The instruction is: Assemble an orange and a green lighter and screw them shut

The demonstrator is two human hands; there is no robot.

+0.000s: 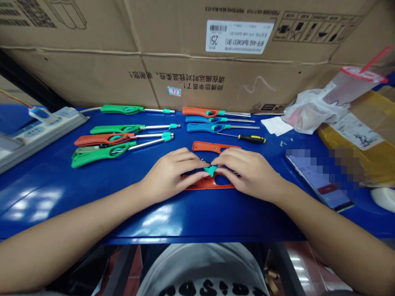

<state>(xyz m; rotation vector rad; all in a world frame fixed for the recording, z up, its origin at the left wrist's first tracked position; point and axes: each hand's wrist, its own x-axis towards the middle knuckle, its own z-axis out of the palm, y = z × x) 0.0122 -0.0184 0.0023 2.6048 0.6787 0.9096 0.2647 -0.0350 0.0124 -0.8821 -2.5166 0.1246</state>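
- blue table (138, 224) in front of you, with a cardboard box (101, 70) standing along its far side
- your teal piece (211, 169) is between both hands, over the middle of the near orange shell half (205, 184) and on your side of the far orange shell half (205, 146)
- your left hand (171, 170) has its grip pinched on the piece from the left, thumb and forefinger; your right hand (249, 172) seems to grasp it from the right, so neither is clearly nearer
- both shell halves lie lengthwise from left to right, roughly along the table's front edge, so the near one runs crosswise below your fingertips
- you can't tell whether the piece touches that near half or sits just above it; your fingers cover much of its outline
- your left hand hides the near half's left end, your right hand the right ends of both halves
- a tiny metal bit (202, 160) by your left forefinger is too small to make out
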